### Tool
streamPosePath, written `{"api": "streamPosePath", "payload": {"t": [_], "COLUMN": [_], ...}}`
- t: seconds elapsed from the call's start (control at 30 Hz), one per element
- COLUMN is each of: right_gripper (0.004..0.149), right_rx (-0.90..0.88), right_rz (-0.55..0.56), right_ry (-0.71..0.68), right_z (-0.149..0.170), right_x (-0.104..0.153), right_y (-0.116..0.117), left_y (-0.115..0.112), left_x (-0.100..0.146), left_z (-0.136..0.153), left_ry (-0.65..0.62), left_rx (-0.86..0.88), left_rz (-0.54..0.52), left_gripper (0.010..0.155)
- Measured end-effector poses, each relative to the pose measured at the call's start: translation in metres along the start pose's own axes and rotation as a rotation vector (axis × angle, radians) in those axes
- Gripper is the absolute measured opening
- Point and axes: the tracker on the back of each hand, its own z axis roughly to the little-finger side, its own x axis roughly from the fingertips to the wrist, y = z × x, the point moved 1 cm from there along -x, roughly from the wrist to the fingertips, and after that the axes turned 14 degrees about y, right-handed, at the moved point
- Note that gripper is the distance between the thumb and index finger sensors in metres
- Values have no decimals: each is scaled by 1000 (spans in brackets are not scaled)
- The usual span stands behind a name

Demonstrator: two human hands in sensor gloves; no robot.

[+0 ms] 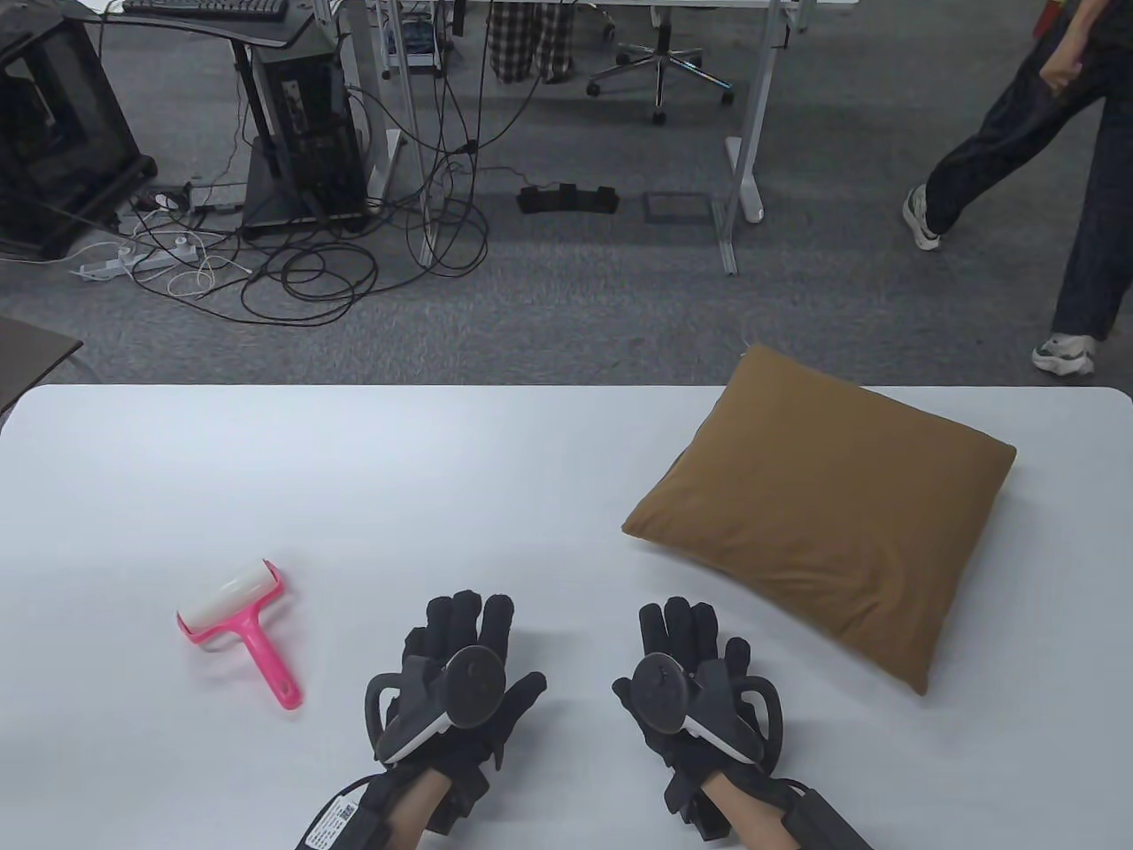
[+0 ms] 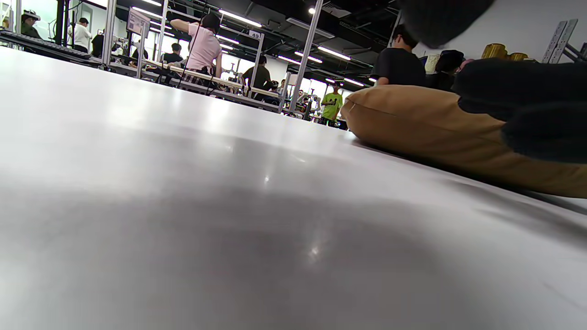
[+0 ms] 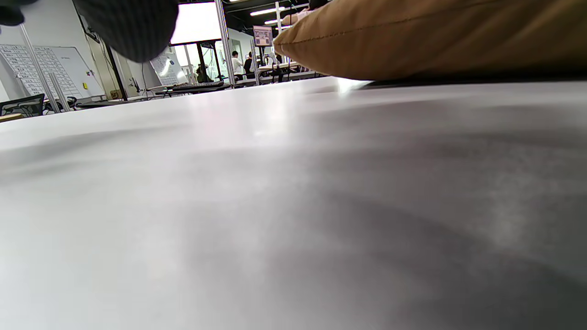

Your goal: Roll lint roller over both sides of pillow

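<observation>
A brown pillow point(image 1: 828, 513) lies flat on the right half of the white table point(image 1: 354, 478). It also shows in the left wrist view point(image 2: 412, 123) and the right wrist view point(image 3: 435, 36). A pink lint roller point(image 1: 241, 630) with a white roll lies on the table at the left, handle toward me. My left hand point(image 1: 460, 673) rests flat on the table, fingers spread, to the right of the roller and holds nothing. My right hand point(image 1: 695, 677) rests flat on the table just left of the pillow's near edge and holds nothing.
The table's far edge point(image 1: 566, 386) runs across the middle of the table view. Beyond it lies carpet with cables point(image 1: 310, 257), desks and an office chair point(image 1: 659, 62). A person point(image 1: 1053, 168) walks at the far right.
</observation>
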Motion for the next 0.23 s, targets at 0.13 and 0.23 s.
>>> {"api": "streamPosePath", "payload": {"t": [0.13,0.23], "right_gripper": [80,80], "right_rx": [2,3], "right_rz": [-22,-30], "right_ry": [-2,-7], "right_z": [-1,-2], "right_x": [-1,-2], "right_y": [2,3], "left_y": [-2,-1], "left_x": [-1,-1], "left_z": [1,1], "left_ry": [2,5], "left_rx": [-7,0], "left_rz": [14,18], "left_gripper": [90,91]}}
